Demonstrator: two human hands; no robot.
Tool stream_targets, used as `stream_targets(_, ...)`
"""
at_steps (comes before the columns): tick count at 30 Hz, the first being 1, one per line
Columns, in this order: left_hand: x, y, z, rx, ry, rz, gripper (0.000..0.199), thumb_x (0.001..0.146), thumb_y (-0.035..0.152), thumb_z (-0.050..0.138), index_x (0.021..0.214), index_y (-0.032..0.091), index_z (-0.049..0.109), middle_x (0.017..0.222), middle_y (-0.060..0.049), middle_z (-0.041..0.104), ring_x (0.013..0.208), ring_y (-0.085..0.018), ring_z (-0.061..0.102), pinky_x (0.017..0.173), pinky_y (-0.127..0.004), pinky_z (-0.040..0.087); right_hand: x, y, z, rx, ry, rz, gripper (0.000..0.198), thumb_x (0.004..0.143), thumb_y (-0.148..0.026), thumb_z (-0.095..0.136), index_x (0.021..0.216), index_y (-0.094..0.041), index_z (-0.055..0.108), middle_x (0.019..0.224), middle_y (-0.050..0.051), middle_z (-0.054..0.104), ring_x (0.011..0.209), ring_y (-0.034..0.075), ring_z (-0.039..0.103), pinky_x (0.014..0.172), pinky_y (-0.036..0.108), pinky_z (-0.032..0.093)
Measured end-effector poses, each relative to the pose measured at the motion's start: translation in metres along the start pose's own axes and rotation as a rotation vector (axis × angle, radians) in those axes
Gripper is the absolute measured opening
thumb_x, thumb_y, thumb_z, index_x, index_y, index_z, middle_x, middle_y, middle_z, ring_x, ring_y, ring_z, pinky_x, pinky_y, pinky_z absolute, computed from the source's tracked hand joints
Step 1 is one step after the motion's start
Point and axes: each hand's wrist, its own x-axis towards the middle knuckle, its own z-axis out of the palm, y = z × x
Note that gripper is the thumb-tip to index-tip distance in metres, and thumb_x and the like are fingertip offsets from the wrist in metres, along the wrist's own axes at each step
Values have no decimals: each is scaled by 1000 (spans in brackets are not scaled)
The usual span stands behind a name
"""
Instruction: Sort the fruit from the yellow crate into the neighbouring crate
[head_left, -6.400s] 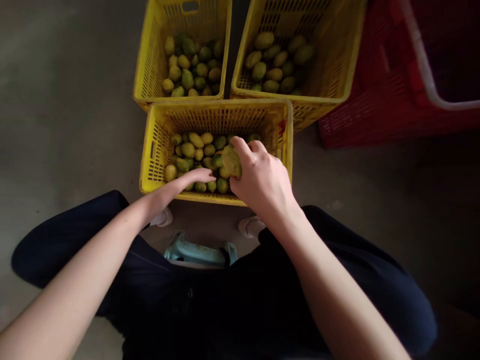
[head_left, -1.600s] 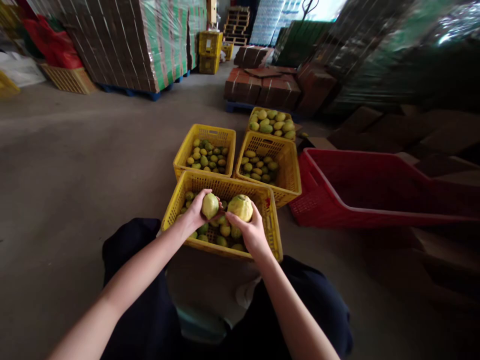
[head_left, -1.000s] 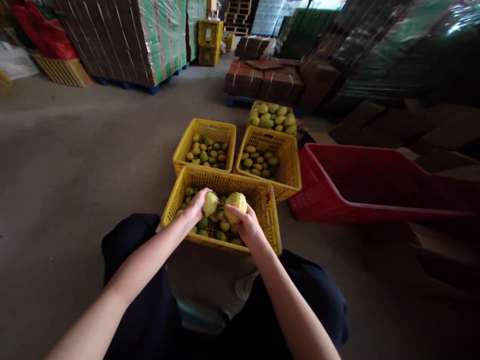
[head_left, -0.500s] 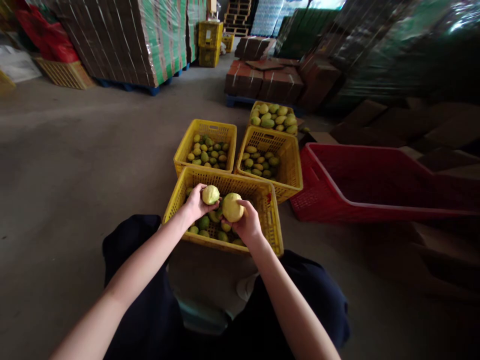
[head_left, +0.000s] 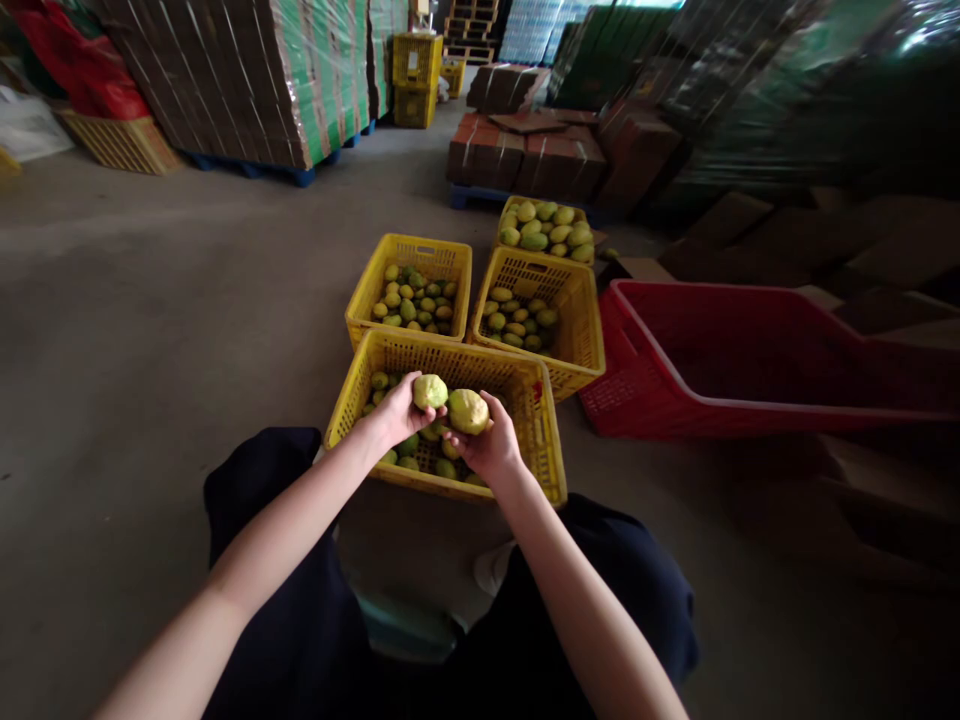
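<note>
My left hand (head_left: pixel 403 408) is closed round a pale yellow-green lemon (head_left: pixel 430 391) with a bumpy skin. Beside it, my right hand (head_left: pixel 491 445) grips a larger, yellower lemon (head_left: pixel 468 411), thumb at its right side and fingers beneath. The two fruits are side by side, almost touching. Both hands are above the nearest yellow crate (head_left: pixel 556 450), where several green and yellowish lemons (head_left: pixel 409 445) lie partly hidden by my hands and forearms.
Behind stand a left yellow crate (head_left: pixel 358 312) and a right yellow crate (head_left: pixel 589 335), both holding fruit. A fuller crate of larger fruit (head_left: pixel 546 228) is farther back. To the right is a red bin (head_left: pixel 622 390). Strapped cardboard stacks (head_left: pixel 525 160) and wrapped pallets (head_left: pixel 322 80) stand beyond.
The right-hand lemon has been turned, now showing a wider, browner-marked side. The left-hand lemon has also turned and shifted slightly right, nearer the other. The view has tilted a little.
</note>
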Motion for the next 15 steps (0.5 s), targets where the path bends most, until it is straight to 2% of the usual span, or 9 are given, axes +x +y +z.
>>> stream_targets(2, -1, -1, -1, -4, -42, 58, 27, 98, 34, 44, 98, 14, 63, 65, -4, 60, 50, -13, 59, 37, -17, 43, 0, 0, 0, -2, -28, -36, 25, 84, -41, 56, 87, -18, 63, 62, 5, 70, 45, 17, 62, 41, 26, 53)
stream_targets(4, -2, 0, -2, -30, -108, 163, 23, 95, 31, 49, 104, 17, 64, 70, -2, 63, 53, -13, 61, 43, -20, 48, 2, 1, -2, -11, -45, -154, 23, 73, -35, 69, 89, -21, 60, 69, 3, 71, 53, 17, 64, 46, 27, 55)
stream_targets(8, -5, 4, -3, -90, -234, 337, 24, 91, 33, 53, 107, 22, 67, 86, 0, 70, 65, -15, 67, 59, -26, 55, 6, 7, -5, -121, 24, -529, 52, 53, -28, 86, 95, -25, 56, 77, -6, 65, 66, 15, 63, 53, 25, 53)
stream_targets(11, -5, 3, -4, -53, -238, 467, 26, 90, 38, 54, 93, 18, 70, 84, -3, 71, 70, -16, 68, 64, -27, 55, 7, 10, -8, -348, 64, -792, 55, 54, -36, 89, 96, -24, 56, 80, -6, 61, 71, 14, 60, 63, 26, 53)
stream_targets(15, 1, -8, -6, 105, -230, 736, 35, 87, 44, 54, 70, 17, 68, 73, -4, 69, 70, -17, 66, 66, -26, 52, 4, 14, -12, -763, 64, -1196, 61, 59, -40, 89, 109, -24, 58, 102, 2, 67, 91, 22, 65, 83, 37, 55)
